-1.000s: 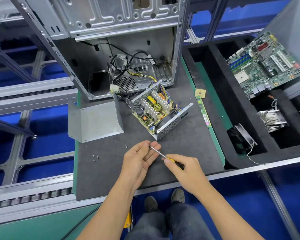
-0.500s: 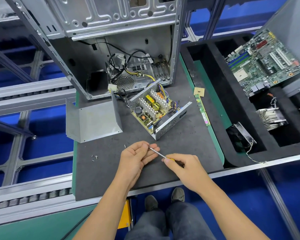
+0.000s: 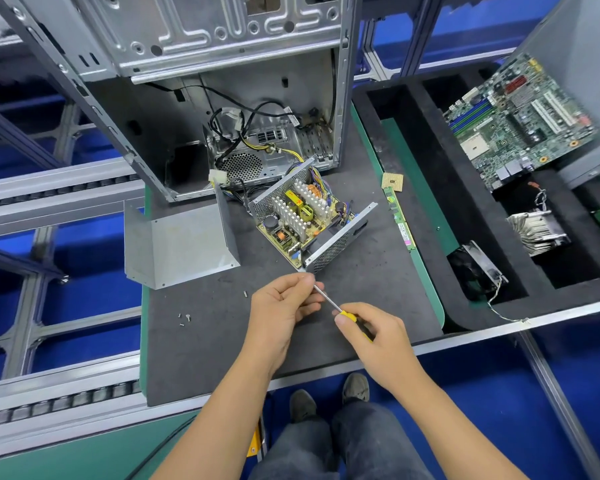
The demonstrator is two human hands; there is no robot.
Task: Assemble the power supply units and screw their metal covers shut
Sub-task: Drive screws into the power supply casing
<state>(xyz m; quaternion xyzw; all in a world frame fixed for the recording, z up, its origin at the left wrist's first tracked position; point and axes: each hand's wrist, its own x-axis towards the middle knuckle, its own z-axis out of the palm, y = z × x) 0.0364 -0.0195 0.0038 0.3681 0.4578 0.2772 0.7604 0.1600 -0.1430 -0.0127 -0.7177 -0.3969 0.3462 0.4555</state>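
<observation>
Your right hand (image 3: 374, 336) grips the yellow handle of the screwdriver (image 3: 340, 310) at lower centre of the frame, while your left hand (image 3: 280, 308) pinches the tip of its metal shaft between curled fingers. The open power supply unit (image 3: 307, 221) sits just above your hands at centre. Its metal cover (image 3: 181, 242) lies to the left, with loose screws (image 3: 184, 318) below it.

Open power supply unit (image 3: 309, 221) at mat centre, tilted, circuit board exposed. Bent metal cover (image 3: 179, 242) lies off at its 9 o'clock. Loose screws (image 3: 184, 319) near, approx. 7 o'clock.
</observation>
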